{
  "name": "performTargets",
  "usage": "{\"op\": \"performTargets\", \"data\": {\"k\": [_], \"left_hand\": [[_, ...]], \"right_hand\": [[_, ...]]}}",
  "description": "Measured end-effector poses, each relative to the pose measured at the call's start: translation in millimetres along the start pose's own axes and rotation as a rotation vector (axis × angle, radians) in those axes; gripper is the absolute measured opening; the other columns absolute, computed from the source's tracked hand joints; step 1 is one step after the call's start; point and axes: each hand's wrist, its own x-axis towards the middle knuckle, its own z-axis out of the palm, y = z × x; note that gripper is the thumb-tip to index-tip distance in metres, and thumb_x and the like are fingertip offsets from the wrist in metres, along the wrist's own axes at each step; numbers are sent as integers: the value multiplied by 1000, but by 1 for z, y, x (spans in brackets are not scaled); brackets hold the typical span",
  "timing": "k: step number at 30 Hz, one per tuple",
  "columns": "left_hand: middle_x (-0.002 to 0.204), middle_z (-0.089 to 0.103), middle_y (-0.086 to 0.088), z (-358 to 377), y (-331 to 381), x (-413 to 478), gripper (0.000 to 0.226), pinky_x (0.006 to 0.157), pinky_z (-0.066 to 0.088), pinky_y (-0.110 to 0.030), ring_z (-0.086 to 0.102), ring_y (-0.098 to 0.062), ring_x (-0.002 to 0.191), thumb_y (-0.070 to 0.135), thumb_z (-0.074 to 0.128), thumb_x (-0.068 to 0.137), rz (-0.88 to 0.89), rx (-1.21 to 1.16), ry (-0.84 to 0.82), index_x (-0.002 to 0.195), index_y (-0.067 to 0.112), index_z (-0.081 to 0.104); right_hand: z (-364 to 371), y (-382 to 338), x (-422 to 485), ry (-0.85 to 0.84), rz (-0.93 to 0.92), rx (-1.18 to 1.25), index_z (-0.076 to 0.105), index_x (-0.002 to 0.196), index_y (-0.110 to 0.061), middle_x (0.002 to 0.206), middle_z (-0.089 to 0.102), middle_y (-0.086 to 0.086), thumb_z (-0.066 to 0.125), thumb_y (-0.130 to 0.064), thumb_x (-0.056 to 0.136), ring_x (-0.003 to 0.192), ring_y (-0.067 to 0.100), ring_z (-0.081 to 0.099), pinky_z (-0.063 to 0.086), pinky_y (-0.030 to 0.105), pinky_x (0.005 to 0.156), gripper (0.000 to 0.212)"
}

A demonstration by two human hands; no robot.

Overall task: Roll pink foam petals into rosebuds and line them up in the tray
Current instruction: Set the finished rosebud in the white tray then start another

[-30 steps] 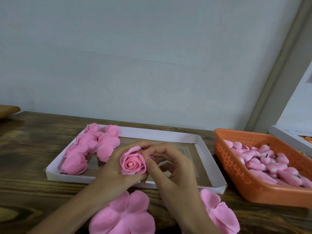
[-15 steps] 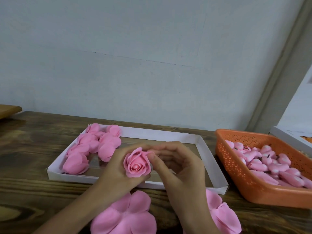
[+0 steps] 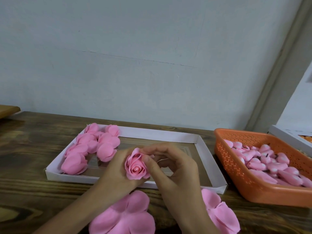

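rosebud [image 3: 136, 168]: pink, spiral centre facing the camera, held over the near rim of the tray.
left hand [image 3: 116, 169]: cups the rosebud from the left and below.
right hand [image 3: 175, 171]: thumb on the rosebud's right side, fingers curled over its far edge.
tray [image 3: 158, 134]: white, shallow, on the wooden table [image 3: 25, 149].
finished rosebuds [image 3: 89, 149]: clustered at the tray's left end.
flat petals [image 3: 125, 217]: two pink pieces, nearer than the tray.
basket [image 3: 236, 181]: orange, right of the tray, holding small pink pieces [image 3: 270, 164].

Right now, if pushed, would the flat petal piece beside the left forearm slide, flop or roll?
The flat petal piece probably slides rather than rolls: it lies flat on the table. Likely floppy and light: thin foam lobes.
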Motion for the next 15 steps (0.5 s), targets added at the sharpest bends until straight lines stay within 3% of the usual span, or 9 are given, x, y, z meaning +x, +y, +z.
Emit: {"op": "performTargets", "data": {"k": [2,6,9,11,15], "left_hand": [[59,67,23,0,-3,1,17,55,46,-6,64,9,59,60,81,46,-31,-2,75,58,58,69],[69,68,14,-5,-9,-1,12,56,50,-17,62,0,64,39,71,63,13,89,-8,75,37,71],[66,66,25,-2,-8,-1,19,56,46,-9,62,6,61,40,70,60,26,62,3,74,53,70],[66,68,25,-1,-6,0,27,57,49,-10,64,6,62,37,73,58,32,2,-20,77,56,71],[82,75,21,-5,0,-1,40,68,54,-14,71,3,78,24,79,64,88,-40,-100,93,51,75]], "right_hand": [[-1,0,0,-21,-11,-26,78,97,-29,93,77,-16,77,1,87,85,15,72,55,23,71,32],[-1,0,1,-54,-73,-107,79,98,-29,96,77,-18,73,-5,90,92,18,70,51,20,75,26],[-1,0,0,-75,-87,-163,79,102,-32,101,75,-21,71,-10,92,102,18,64,50,20,78,25],[-1,0,0,-65,-89,-164,79,104,-31,101,75,-18,74,-7,91,103,16,65,49,17,80,28],[-3,0,1,-9,-121,-142,76,101,-23,93,75,-16,81,-1,84,87,13,71,55,21,76,29]]}}
